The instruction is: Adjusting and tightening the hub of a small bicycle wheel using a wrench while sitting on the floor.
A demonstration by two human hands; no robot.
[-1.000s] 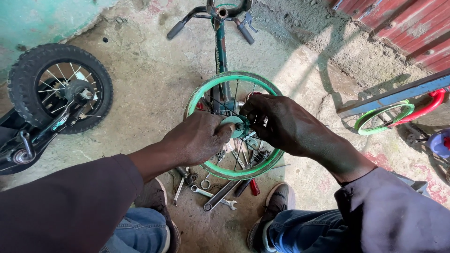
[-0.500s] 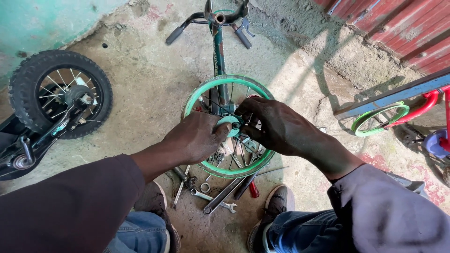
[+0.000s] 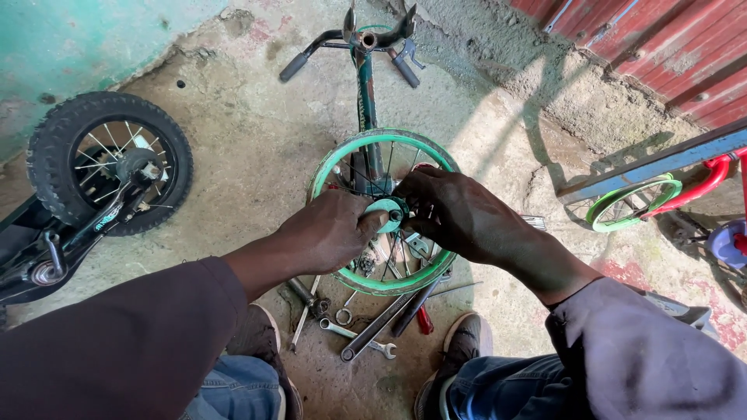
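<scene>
Gripping a pale green hub disc (image 3: 384, 211) in a green-rimmed wheel (image 3: 342, 159), both hands (image 3: 331, 233) closed.

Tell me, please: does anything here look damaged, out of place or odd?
Yes. The green wheel the left hand and right hand work on has a bare rim, no tyre, unlike the black-tyred wheel. Wrenches lie scattered loose on the concrete floor beneath it.

Person wearing a dark maroon long sleeve (image 3: 117, 342) on the left arm, a greyish-mauve sleeve (image 3: 646, 358) on the right, blue jeans (image 3: 233, 393), worn brown shoes (image 3: 467, 342), both hands (image 3: 331, 233) showing bare.
</scene>
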